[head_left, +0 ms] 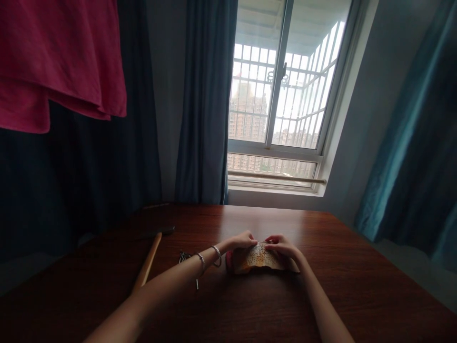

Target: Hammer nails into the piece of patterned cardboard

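Both my hands rest on a small flat patterned piece (260,259), orange-brown with pale speckles, lying on the dark wooden table (339,267). My left hand (241,240) pinches its upper left edge with closed fingers; two bracelets circle that wrist. My right hand (282,245) grips the upper right edge, fingers curled. A pink bit shows at the piece's left end. What the piece is made of is unclear in the dim light.
A hammer (150,259) with a pale wooden handle lies to the left, head away from me. Several dark nails (184,257) lie beside my left wrist. A window (282,95), blue curtains and a hanging red cloth (60,57) are behind the table.
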Demonstrator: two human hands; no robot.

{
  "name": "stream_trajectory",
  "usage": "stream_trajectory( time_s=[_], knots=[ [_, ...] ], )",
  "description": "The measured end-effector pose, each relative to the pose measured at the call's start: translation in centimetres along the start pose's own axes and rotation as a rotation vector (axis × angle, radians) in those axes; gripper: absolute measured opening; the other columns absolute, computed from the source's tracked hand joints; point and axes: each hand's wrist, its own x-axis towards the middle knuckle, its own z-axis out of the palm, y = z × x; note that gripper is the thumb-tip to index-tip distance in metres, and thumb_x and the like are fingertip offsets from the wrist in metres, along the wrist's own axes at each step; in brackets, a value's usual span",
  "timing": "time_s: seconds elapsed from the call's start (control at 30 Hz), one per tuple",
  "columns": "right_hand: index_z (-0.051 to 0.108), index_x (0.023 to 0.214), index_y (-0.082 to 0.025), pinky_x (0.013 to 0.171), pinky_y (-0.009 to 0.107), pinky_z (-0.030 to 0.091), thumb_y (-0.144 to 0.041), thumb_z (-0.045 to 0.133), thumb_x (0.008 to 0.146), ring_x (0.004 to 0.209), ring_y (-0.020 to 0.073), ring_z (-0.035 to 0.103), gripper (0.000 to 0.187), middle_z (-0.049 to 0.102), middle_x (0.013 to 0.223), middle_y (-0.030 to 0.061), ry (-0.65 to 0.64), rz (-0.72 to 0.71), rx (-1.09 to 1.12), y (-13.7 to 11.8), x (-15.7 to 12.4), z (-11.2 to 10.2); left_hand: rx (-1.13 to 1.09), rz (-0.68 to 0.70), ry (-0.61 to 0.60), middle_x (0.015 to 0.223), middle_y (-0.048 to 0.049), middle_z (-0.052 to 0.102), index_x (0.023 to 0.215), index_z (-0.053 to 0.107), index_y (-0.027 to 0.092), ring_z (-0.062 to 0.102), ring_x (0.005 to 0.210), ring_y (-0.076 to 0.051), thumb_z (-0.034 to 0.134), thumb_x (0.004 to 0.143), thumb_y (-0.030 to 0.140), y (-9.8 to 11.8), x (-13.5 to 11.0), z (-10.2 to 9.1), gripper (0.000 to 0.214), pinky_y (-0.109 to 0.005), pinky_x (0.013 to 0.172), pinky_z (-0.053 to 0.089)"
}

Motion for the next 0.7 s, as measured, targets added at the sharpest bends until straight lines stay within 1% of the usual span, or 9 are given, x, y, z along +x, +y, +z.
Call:
stream_trajectory(
  time_s=[0.07,0.13,0.2,0.3,0.37,0.47,0.57,0.63,0.7],
  knots=[
    [0.067,0.093,-0.016,0.063,0.027,0.043,-0.046,0.067,0.060,0.071,0.0177,0.058,0.045,0.067,0.077,0.0039,0.015,-0.003,-0.011,0.0,-0.1,0.1,0.079,0.000,-0.019,0.048,0.0013,0.045,0.058,0.055,0.012,0.041,0.047,-0.011,0.055,0.069,0.047,-0.1,0.2,0.2,0.037,-0.023,0.048,0.030],
    [0.068,0.092,-0.016,0.060,0.026,0.043,-0.045,0.067,0.061,0.068,0.0169,0.057,0.043,0.065,0.073,0.0030,0.036,-0.001,-0.034,0.1,-0.1,0.2,0.167,0.022,-0.012,0.051,-0.0007,0.049,0.061,0.057,0.012,0.044,0.050,-0.013,0.050,0.074,0.045,-0.3,0.6,0.6,0.036,-0.024,0.050,0.032],
    [0.068,0.090,-0.016,0.058,0.026,0.041,-0.044,0.067,0.061,0.065,0.0163,0.055,0.041,0.064,0.068,0.0021,0.063,0.005,-0.068,0.2,-0.1,0.3,0.259,0.075,0.035,0.059,-0.0039,0.055,0.067,0.059,0.013,0.049,0.056,-0.015,0.046,0.077,0.041,-0.7,1.0,1.0,0.033,-0.025,0.054,0.034],
    [0.069,0.088,-0.017,0.058,0.027,0.040,-0.044,0.067,0.061,0.063,0.0161,0.053,0.039,0.062,0.064,0.0012,0.107,0.015,-0.126,0.3,-0.1,0.6,0.348,0.164,0.127,0.077,-0.0088,0.061,0.085,0.060,0.015,0.055,0.070,-0.019,0.043,0.080,0.034,-1.4,1.3,1.7,0.026,-0.027,0.062,0.038],
    [0.069,0.089,-0.017,0.059,0.027,0.040,-0.044,0.066,0.062,0.063,0.0159,0.053,0.038,0.061,0.064,0.0005,0.133,0.016,-0.163,0.4,0.0,0.9,0.377,0.186,0.182,0.085,-0.0111,0.062,0.094,0.058,0.015,0.056,0.077,-0.021,0.041,0.082,0.031,-1.8,1.2,2.1,0.027,-0.029,0.068,0.039],
    [0.068,0.090,-0.019,0.062,0.027,0.040,-0.044,0.063,0.064,0.065,0.0156,0.053,0.037,0.061,0.065,-0.0001,0.170,0.006,-0.217,0.2,-0.1,1.2,0.442,0.203,0.284,0.091,-0.0136,0.059,0.099,0.056,0.014,0.053,0.088,-0.024,0.036,0.084,0.028,-2.4,0.8,2.8,0.028,-0.033,0.077,0.038],
    [0.068,0.091,-0.020,0.065,0.027,0.040,-0.045,0.062,0.065,0.068,0.0154,0.053,0.037,0.060,0.068,-0.0004,0.202,-0.019,-0.270,0.1,-0.2,1.4,0.480,0.228,0.397,0.100,-0.0151,0.054,0.104,0.053,0.013,0.046,0.097,-0.026,0.036,0.083,0.022,-2.9,0.3,3.4,0.029,-0.036,0.084,0.034],
    [0.067,0.093,-0.021,0.067,0.028,0.040,-0.046,0.061,0.066,0.068,0.0156,0.053,0.037,0.060,0.069,-0.0003,0.218,-0.036,-0.301,0.2,-0.2,1.4,0.478,0.239,0.433,0.104,-0.0151,0.051,0.106,0.051,0.012,0.044,0.100,-0.025,0.037,0.081,0.018,-3.1,0.1,3.7,0.029,-0.036,0.087,0.033],
    [0.067,0.093,-0.022,0.070,0.029,0.040,-0.046,0.062,0.065,0.071,0.0162,0.054,0.037,0.062,0.075,0.0010,0.236,-0.051,-0.323,0.3,-0.2,1.4,0.455,0.249,0.437,0.105,-0.0140,0.050,0.105,0.051,0.012,0.043,0.100,-0.024,0.038,0.079,0.014,-3.2,0.0,3.7,0.029,-0.035,0.089,0.032]
  ],
)
